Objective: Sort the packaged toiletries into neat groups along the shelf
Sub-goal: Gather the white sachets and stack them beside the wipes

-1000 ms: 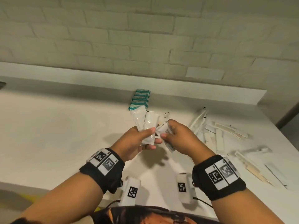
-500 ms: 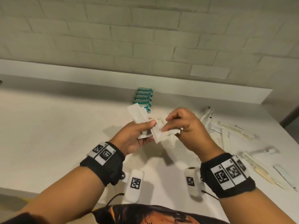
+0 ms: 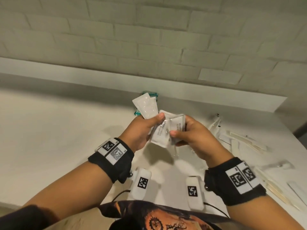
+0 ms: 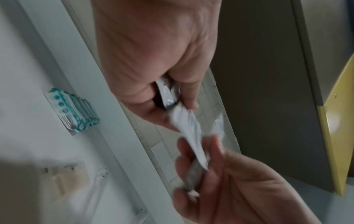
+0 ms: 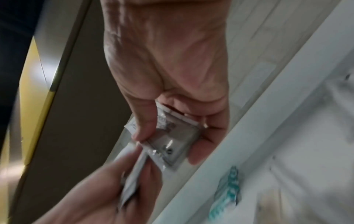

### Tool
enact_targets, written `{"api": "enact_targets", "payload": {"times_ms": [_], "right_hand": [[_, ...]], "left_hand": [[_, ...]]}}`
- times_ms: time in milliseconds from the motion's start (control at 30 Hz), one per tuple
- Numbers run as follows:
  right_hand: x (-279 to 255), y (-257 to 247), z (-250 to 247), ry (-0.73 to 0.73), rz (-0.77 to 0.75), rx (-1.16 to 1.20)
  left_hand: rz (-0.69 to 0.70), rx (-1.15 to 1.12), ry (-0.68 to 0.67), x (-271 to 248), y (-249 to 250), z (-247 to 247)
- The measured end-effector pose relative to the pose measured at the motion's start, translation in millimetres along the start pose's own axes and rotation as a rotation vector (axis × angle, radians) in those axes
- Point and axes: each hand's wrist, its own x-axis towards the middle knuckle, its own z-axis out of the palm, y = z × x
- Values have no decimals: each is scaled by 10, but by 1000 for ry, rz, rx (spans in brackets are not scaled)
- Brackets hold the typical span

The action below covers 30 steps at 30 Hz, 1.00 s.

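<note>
Both hands are raised over the white shelf (image 3: 49,130), close together. My left hand (image 3: 146,128) holds a fan of white sachets (image 3: 147,107) between thumb and fingers; a printed one (image 3: 160,132) sticks out below. My right hand (image 3: 184,131) pinches another printed white sachet (image 3: 177,125), touching the left hand's bundle. In the right wrist view the thumb and fingers clamp that sachet (image 5: 172,145). The left wrist view, blurred, shows the sachets (image 4: 184,121) passing between both hands. A row of teal packets (image 4: 74,112) stands against the back ledge, mostly hidden behind the fan in the head view.
Long white wrapped items (image 3: 245,143) lie scattered on the shelf's right side, more (image 3: 274,183) near the front right. A raised back ledge (image 3: 83,77) runs under the brick wall. The shelf ends at the right at a dark gap (image 3: 300,128).
Both hands have risen and moved back toward the teal packets. The right hand has turned its sachet printed side up against the left hand's bundle.
</note>
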Motion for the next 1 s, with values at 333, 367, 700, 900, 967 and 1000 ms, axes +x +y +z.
{"api": "enact_targets", "payload": {"times_ms": [333, 367, 700, 900, 967, 1000], "right_hand": [[144, 118, -82, 196, -37, -24], [112, 48, -111, 162, -67, -78], [130, 26, -140, 314, -59, 36], [103, -35, -130, 71, -52, -255], [122, -30, -64, 83, -40, -172], [124, -11, -47, 158, -53, -115]], "left_hand": [[-74, 301, -171, 40, -158, -185], [-76, 348, -174, 56, -129, -201], [-85, 222, -232, 97, 4, -194], [-91, 486, -309, 56, 15, -144], [-87, 399, -349, 46, -3, -117], [-81, 368, -340, 39, 1, -113]]}}
